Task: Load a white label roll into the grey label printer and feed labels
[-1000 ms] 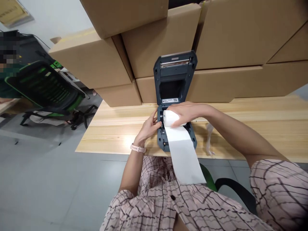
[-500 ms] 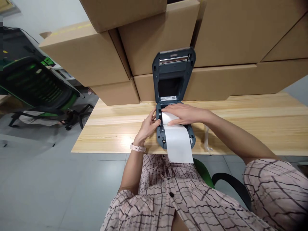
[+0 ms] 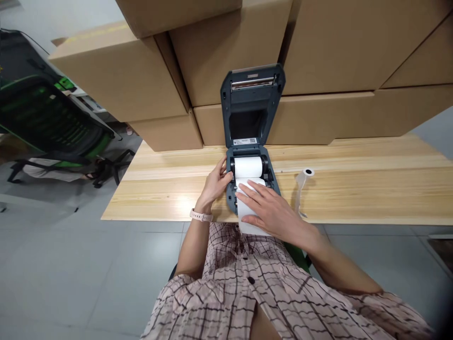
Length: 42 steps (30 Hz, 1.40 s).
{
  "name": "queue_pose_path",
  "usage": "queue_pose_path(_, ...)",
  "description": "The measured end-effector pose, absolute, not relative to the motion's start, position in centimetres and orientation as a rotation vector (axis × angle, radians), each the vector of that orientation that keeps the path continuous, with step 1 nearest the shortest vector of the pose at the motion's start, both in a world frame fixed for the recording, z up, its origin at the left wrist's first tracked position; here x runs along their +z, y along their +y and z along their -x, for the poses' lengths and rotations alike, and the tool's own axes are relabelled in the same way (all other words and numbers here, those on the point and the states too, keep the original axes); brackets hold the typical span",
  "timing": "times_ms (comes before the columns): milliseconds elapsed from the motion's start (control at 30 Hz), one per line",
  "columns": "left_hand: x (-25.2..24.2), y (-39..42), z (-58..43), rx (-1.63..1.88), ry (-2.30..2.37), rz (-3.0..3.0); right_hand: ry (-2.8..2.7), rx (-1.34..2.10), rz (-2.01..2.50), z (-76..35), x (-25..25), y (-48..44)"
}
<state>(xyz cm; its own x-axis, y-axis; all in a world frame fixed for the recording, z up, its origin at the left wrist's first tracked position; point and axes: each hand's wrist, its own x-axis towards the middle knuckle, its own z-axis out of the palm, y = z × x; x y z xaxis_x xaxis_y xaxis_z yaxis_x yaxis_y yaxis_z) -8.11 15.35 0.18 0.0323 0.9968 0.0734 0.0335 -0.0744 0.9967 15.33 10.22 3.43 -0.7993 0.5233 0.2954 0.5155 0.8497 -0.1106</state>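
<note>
A dark grey label printer [image 3: 253, 105] stands on the table with its lid raised. Inside its bay sits a roll of white label paper [image 3: 248, 167] between black holders. The paper's free strip [image 3: 249, 229] runs forward over the printer's front and past the table edge. My left hand [image 3: 214, 184] grips the printer's left side, thumb on the rim and fingers partly hidden behind it. Fingers stretched out, my right hand [image 3: 267, 208] lies flat on the strip, covering much of it and the printer's front right.
Cardboard boxes [image 3: 226, 61] are stacked behind the printer along the wooden table [image 3: 170, 189]. Right of the printer lies a small white roll [image 3: 307, 174] with a dangling tail. A black and green office chair [image 3: 49, 127] stands at the left.
My right hand has slid from the paper roll toward me onto the strip, uncovering the roll. The small white roll at the right has come into sight. My left hand keeps its place.
</note>
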Motion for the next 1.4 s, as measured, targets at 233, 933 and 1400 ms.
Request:
queue_pose_path(233,0.4,14.9,7.5,1.237,1.232,-1.259,-2.675,0.023,0.767,-15.6,3.2,10.0)
queue_pose_path(933,2.8,7.7,3.3,1.256,1.248,-1.012,-2.274,0.326,0.519,-18.5,6.4,13.7)
queue_pose_path(1400,1.8,3.9,3.3,1.197,1.272,-0.925,-1.787,0.482,0.817,-14.3,15.4,29.4)
